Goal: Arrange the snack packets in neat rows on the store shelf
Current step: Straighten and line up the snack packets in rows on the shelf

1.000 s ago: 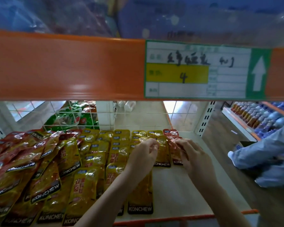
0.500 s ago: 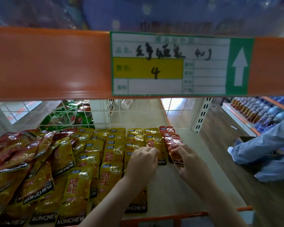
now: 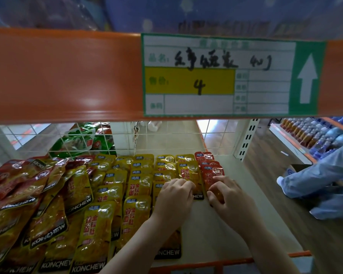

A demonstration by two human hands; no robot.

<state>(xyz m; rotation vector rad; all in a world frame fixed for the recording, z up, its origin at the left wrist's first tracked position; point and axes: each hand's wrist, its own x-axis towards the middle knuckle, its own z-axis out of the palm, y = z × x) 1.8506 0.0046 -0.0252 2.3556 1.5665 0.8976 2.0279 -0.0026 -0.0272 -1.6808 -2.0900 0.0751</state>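
Yellow KONCHEW snack packets (image 3: 139, 186) lie in overlapping rows on the beige shelf (image 3: 222, 230). A loose heap of red and yellow packets (image 3: 28, 194) fills the left side. A short row of red packets (image 3: 210, 167) runs along the right end. My left hand (image 3: 174, 198) rests with curled fingers on a yellow packet (image 3: 188, 173) in the rightmost yellow row. My right hand (image 3: 226, 196) pinches the front red packet (image 3: 212, 179) at its lower edge. A further yellow packet (image 3: 168, 252) lies under my left forearm near the front edge.
An orange shelf beam (image 3: 63, 76) with a green price label (image 3: 216, 76) hangs close overhead. A white wire grid (image 3: 127, 139) backs the shelf, with green packets (image 3: 81, 139) behind it. A person in light blue (image 3: 321, 175) crouches in the aisle on the right.
Both hands have drawn back toward the front of the shelf, with the red packet moving along under my right hand. The view has shifted, so the beam and label sit differently.
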